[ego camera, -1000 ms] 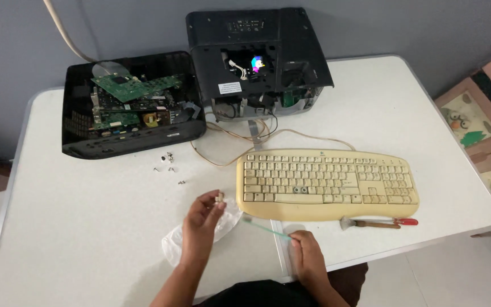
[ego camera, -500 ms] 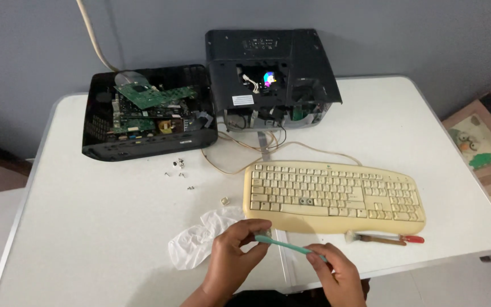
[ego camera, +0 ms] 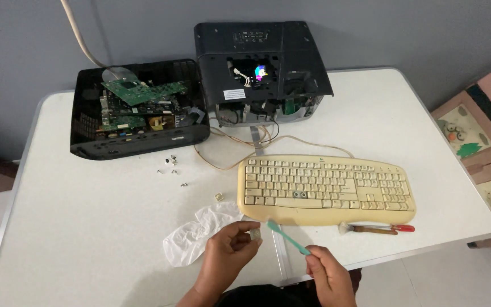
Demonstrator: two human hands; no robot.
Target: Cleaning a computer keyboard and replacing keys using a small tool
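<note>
My left hand point(ego camera: 228, 250) pinches a small beige keycap point(ego camera: 254, 233) just in front of the yellowed keyboard point(ego camera: 325, 187). My right hand point(ego camera: 328, 276) grips the handle of a teal toothbrush point(ego camera: 288, 237), whose head points up-left toward the keycap. Both hands hover near the table's front edge. A crumpled white cloth point(ego camera: 200, 233) lies under and left of my left hand. Another loose keycap point(ego camera: 219, 196) rests on the table left of the keyboard.
An opened black device with green circuit boards point(ego camera: 137, 108) sits at the back left, a second opened black housing point(ego camera: 259, 71) behind the keyboard. Loose screws point(ego camera: 171, 165) lie between them. A brush and red-handled screwdriver point(ego camera: 379, 228) lie before the keyboard. The white table point(ego camera: 86, 227) ends near my hands.
My left hand moved from the cloth toward the centre and now holds the keycap up. My right hand lifted the toothbrush so that its head points at the keycap. The view shifted a little.
</note>
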